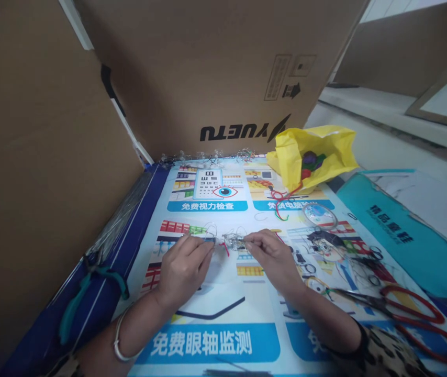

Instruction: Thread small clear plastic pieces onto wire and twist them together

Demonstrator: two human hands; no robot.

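My left hand [184, 266] pinches one side of a small tangle of thin silvery wire [230, 241], with a loop of it rising above the fingertips. Thumb and fingers of my right hand [274, 259] close on the other side of the same wire. A short red strand [225, 249] hangs from the wire between the two hands. Beyond my right hand lie a coil of clear thin line [320, 215] and loose red and green cords [282, 203]. Scissors with red handles [414, 309] rest beside my right forearm.
Teal-handled pliers [90, 283] and a bundle of straight wires [119, 217] lie at left. Several twisted wire pieces [208, 156] line the back edge below a cardboard box [215, 68]. A yellow bag [286, 157] holds coloured balls of thread. A printed poster [263, 314] covers the table.
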